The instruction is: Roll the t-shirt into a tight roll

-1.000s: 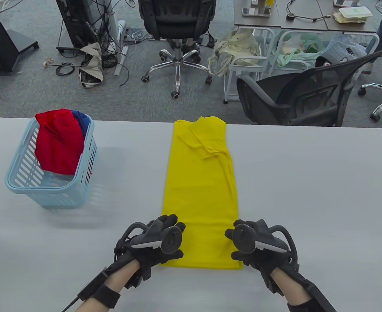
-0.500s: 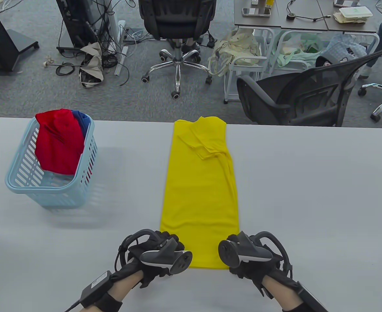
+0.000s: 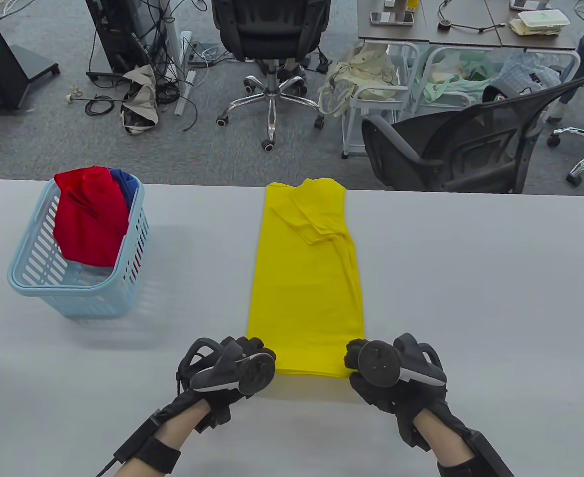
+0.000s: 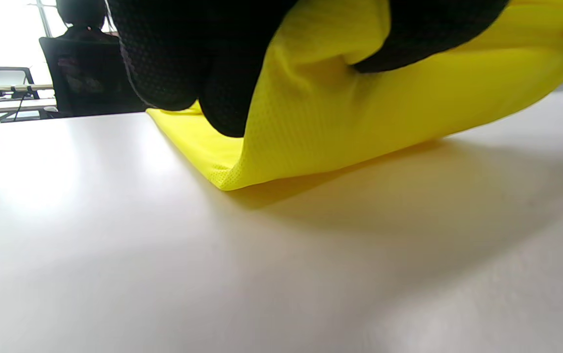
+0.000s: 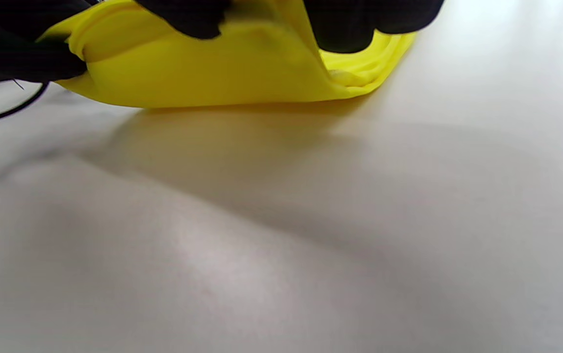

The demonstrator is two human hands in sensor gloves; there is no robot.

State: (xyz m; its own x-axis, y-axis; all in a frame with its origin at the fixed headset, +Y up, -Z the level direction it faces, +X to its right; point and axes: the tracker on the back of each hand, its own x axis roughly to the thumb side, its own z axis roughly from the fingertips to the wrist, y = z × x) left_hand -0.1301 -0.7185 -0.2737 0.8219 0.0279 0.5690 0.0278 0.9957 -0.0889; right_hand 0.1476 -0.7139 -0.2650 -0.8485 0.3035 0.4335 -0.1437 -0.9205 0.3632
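place: office | swivel chairs (image 3: 271,30); desks (image 3: 465,30); floor cables (image 3: 123,59)

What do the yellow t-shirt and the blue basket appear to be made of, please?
The yellow t-shirt looks like a thin sports mesh knit, probably synthetic: tiny pinholes show along its lifted edge. The blue basket looks like moulded plastic, smooth and slotted.

you won't find any readable text, label, brand, number or sign in any of these views.
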